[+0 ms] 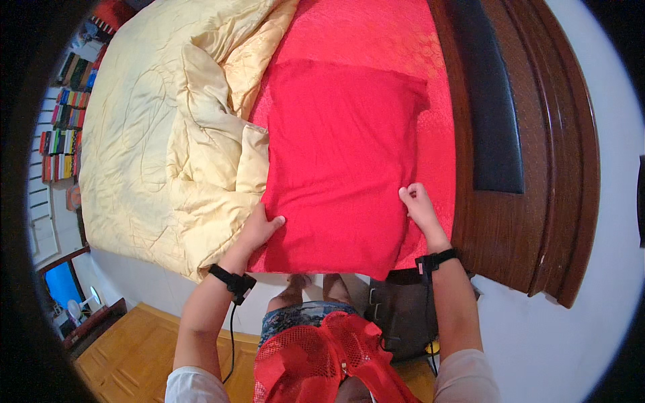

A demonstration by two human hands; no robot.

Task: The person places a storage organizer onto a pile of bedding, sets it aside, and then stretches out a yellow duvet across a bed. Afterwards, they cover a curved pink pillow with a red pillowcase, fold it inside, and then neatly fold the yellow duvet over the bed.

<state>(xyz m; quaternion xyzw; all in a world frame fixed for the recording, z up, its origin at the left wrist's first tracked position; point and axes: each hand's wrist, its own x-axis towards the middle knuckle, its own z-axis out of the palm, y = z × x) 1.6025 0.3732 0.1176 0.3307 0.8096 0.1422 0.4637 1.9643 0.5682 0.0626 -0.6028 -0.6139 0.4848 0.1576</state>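
Note:
A red pillow-shaped piece (342, 154), a pillowcase by its look, lies wrinkled on the red patterned bed sheet (376, 33). Whether a pillow fills it I cannot tell. My left hand (261, 230) holds its left edge, thumb on top and fingers tucked out of sight. At the right edge, my right hand (418, 205) is closed in a pinch on the red cloth. The near hem hangs at the bed's side, close to my legs. A cream quilt (148, 134) is bunched against the left edge, by my left hand.
A dark wooden headboard (557, 154) with a black padded panel (497, 134) borders the bed on the right. Below it stands a dark drawer cabinet (396, 316). Shelved books (60, 144) line the far left. Wooden flooring (141, 349) shows at lower left.

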